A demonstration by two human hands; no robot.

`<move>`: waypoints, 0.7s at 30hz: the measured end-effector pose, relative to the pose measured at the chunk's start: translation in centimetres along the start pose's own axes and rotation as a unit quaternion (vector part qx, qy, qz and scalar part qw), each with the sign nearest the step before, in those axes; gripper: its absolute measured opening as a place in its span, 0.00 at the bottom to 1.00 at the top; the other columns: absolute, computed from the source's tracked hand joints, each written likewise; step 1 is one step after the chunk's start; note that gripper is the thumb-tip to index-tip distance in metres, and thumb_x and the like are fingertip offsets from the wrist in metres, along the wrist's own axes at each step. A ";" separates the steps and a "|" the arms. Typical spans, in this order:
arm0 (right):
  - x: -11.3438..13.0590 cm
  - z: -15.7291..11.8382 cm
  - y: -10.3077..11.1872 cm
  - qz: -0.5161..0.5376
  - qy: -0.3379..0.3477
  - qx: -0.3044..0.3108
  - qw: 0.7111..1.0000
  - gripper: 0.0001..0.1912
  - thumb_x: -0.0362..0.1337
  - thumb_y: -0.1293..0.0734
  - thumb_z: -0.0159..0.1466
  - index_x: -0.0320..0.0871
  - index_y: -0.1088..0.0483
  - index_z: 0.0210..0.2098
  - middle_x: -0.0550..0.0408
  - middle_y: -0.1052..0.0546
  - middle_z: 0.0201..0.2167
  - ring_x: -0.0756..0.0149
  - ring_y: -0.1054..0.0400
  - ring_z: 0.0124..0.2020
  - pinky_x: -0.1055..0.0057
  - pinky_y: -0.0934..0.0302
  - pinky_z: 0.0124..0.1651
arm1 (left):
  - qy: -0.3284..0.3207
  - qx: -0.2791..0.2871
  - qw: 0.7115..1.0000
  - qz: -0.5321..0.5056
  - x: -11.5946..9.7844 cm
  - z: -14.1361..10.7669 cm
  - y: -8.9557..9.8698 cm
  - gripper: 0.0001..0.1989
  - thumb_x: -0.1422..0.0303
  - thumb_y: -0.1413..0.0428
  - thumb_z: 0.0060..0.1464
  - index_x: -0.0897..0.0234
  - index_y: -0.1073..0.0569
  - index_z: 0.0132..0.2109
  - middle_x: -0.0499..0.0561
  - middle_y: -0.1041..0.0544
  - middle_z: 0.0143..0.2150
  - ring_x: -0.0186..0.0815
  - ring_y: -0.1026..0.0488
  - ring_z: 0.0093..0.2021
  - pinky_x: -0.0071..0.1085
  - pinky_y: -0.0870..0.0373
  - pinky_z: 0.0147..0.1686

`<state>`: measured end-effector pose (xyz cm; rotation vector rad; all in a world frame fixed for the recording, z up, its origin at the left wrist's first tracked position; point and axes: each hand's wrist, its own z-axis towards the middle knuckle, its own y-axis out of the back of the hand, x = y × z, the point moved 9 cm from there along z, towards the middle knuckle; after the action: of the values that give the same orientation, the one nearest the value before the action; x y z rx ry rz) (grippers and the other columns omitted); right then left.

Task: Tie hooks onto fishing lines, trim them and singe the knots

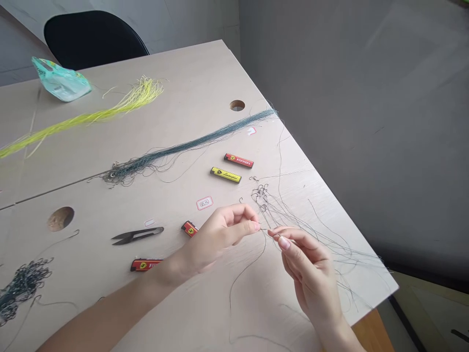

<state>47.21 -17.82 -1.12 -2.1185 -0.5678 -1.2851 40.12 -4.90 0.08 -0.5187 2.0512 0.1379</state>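
Note:
My left hand (pixel 220 237) and my right hand (pixel 308 269) meet above the pale wooden table (pixel 205 83), each pinching a thin dark fishing line (pixel 264 231) between thumb and fingertips. Just beyond them lies a tangle of small wire hooks (pixel 261 196) trailing loose lines to the right. Thread snips (pixel 137 235) rest to the left of my left hand. A red lighter (pixel 189 228) sits partly behind its fingers, and another (pixel 144 264) lies by its wrist.
A bundle of dark green line (pixel 190 143) crosses the table, with two lighters (pixel 238 160) beside it. Yellow-green fibre (pixel 139 95) and a plastic bag (pixel 60 79) lie far left. A dark hook pile (pixel 22 286) sits lower left. The table's right edge (pixel 351 230) runs close to my right hand.

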 end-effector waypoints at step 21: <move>1.3 0.2 3.1 -0.042 0.052 -0.079 0.995 0.07 0.45 0.26 0.59 0.51 0.21 0.30 0.57 0.27 0.26 0.75 0.45 0.22 0.73 0.39 0.29 | -0.054 -0.136 0.870 0.471 -4.5 4.2 4.3 0.11 0.66 0.46 0.57 0.59 0.22 0.44 0.41 0.35 0.21 0.29 0.38 0.23 0.26 0.44 0.26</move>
<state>49.91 -19.88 -0.83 -2.1587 -0.5312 -1.5220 43.68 1.60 1.28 0.3720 2.0116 1.0200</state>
